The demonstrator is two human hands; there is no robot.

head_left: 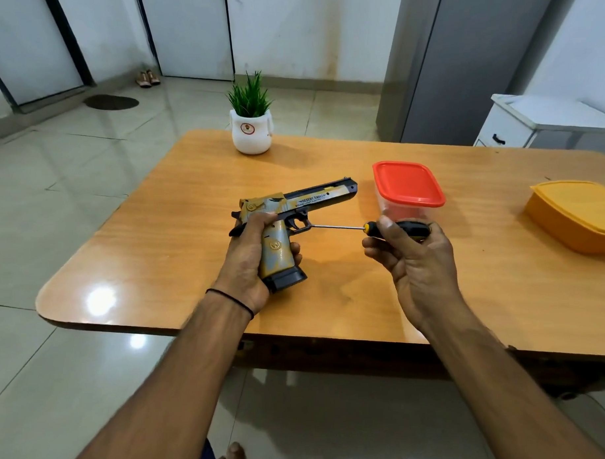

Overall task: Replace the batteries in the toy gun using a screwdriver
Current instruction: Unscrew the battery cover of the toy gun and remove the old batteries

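A yellow and grey toy gun (293, 209) with a black slide is held above the wooden table (177, 233), barrel pointing right. My left hand (250, 262) grips its handle from the left, with the black magazine base sticking out below the palm. My right hand (408, 249) holds a screwdriver (345, 226) by its black and yellow handle. The thin metal shaft points left and its tip reaches the gun just under the trigger guard.
A clear container with a red lid (407, 186) stands right behind the screwdriver. An orange lidded box (575, 213) lies at the table's right edge. A white pot with a green plant (252, 126) stands at the far edge. A grey cabinet stands beyond the table.
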